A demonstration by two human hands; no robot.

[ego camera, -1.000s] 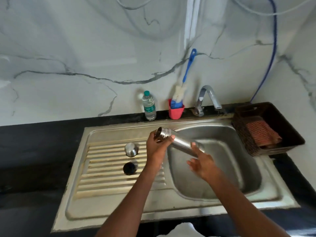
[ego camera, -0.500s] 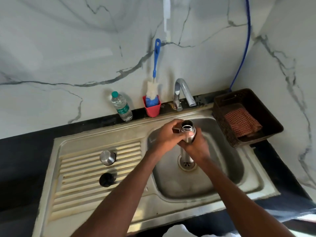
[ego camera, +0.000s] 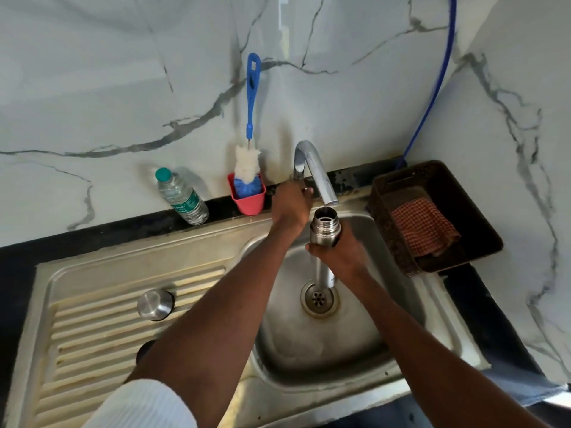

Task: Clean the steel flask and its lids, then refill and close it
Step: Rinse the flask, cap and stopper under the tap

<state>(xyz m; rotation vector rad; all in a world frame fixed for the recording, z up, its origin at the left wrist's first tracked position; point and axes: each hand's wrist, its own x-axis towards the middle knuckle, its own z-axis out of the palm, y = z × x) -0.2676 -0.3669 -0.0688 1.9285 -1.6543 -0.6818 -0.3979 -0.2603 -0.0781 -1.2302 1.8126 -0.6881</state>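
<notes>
My right hand (ego camera: 341,253) grips the open steel flask (ego camera: 325,228) upright over the sink bowl (ego camera: 386,304), its mouth right under the tap spout (ego camera: 319,177). My left hand (ego camera: 292,205) is closed around the base of the tap, where its handle is hidden by my fingers. Whether water is running from the spout I cannot tell. On the draining board (ego camera: 92,335) lies the steel lid (ego camera: 154,304). The black inner lid (ego camera: 143,350) sits nearer to me, mostly hidden behind my left forearm.
Along the back ledge stand a plastic water bottle (ego camera: 182,197) and a red cup (ego camera: 248,200) holding a blue-handled bottle brush (ego camera: 251,97). A dark basket (ego camera: 441,211) with a checked cloth (ego camera: 423,225) sits right of the sink. The drain (ego camera: 318,299) lies below the flask.
The flask went from tilted, held in both hands, to upright under the spout in my right hand alone. My left hand let go of it and moved up to the tap base.
</notes>
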